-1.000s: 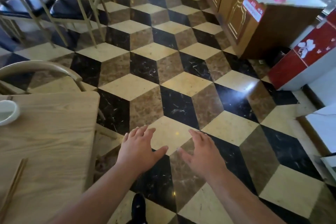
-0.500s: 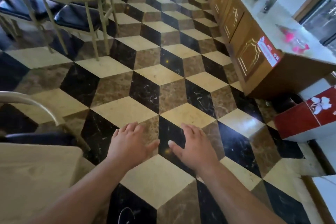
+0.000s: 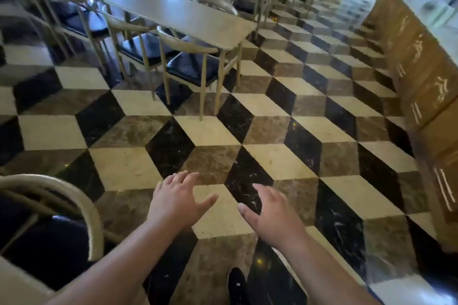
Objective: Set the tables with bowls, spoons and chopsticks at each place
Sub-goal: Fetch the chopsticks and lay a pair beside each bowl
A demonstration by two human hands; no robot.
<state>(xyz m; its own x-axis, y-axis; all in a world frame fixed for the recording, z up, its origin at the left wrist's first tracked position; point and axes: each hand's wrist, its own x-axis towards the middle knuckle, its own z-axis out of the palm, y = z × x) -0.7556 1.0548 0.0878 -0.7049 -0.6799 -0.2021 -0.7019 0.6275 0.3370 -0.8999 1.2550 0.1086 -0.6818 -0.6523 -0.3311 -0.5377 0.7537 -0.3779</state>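
1. Tiled floor (image 3: pixel 205 131) fills the frame; I see no bowls, spoons or chopsticks.
2. Nearest bare table (image 3: pixel 188 17) lies in the upper centre, its long axis running toward the upper left.
3. Left hand (image 3: pixel 176 200) and right hand (image 3: pixel 270 213) are spread and carry nothing; the left is nearer.

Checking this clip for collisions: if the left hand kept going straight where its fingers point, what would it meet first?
Nothing close: the left hand is empty, over open floor. Farther along stands a chair, though depth is unclear.

You have two hands (image 3: pixel 173 200) in view, one shoe (image 3: pixel 236 285), and three chairs (image 3: pixel 190 67) beside the near table (image 3: pixel 183 16).
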